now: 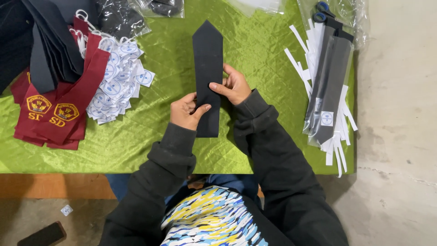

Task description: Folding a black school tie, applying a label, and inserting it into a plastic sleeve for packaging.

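A black necktie (207,59) with a pointed tip lies lengthwise on the green cloth (168,59), point away from me. My left hand (185,110) grips its lower left edge, thumb across the front. My right hand (233,85) holds its right edge a little higher, thumb pressed on the fabric. Both sleeves are dark.
Maroon ties with yellow crests (54,107) and a heap of round white tags (116,82) lie at left, dark ties (50,45) above them. Bagged grey ties (330,86) on white paper strips (339,150) lie at right, by blue-handled scissors (321,11). A phone (43,235) lies on the floor.
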